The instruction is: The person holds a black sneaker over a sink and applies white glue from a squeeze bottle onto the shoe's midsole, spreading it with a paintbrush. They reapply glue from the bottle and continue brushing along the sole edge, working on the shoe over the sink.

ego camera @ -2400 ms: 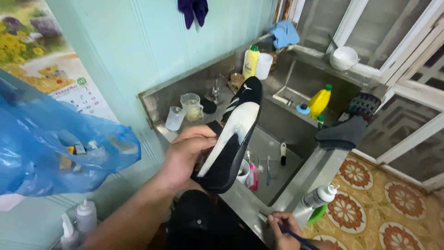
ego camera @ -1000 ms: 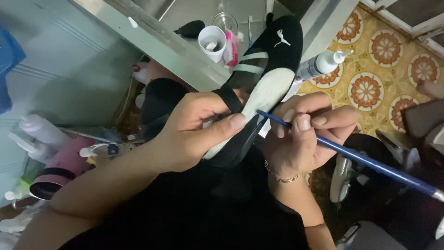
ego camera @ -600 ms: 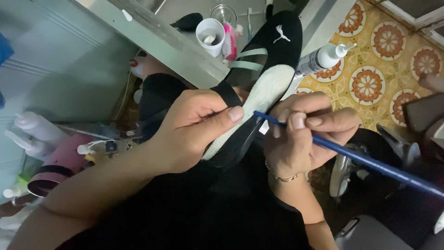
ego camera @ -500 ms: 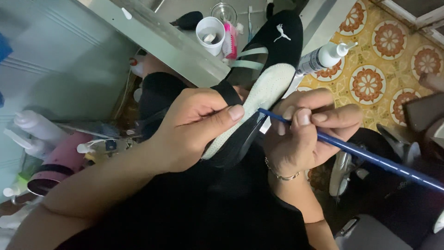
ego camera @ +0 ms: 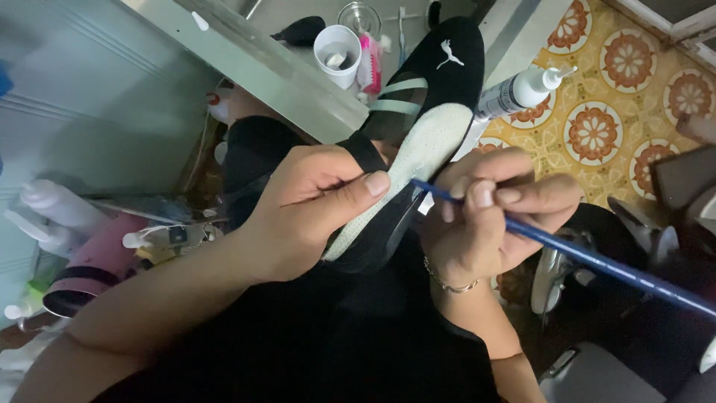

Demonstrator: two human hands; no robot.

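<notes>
A black shoe (ego camera: 418, 142) is gripped at its heel end by the left hand (ego camera: 313, 209), fingers closed around it; its long axis runs up and to the right (toe farthest away); a blue brush (ego camera: 597, 257) is pinched in the right hand (ego camera: 496, 216), tip touching the shoe's side just beside the left thumb.

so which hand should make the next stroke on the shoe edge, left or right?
Right, most likely. The right hand already grips the blue brush, its tip at the edge of the black-and-white shoe. The left hand is wrapped around the shoe, steadying it.
</notes>
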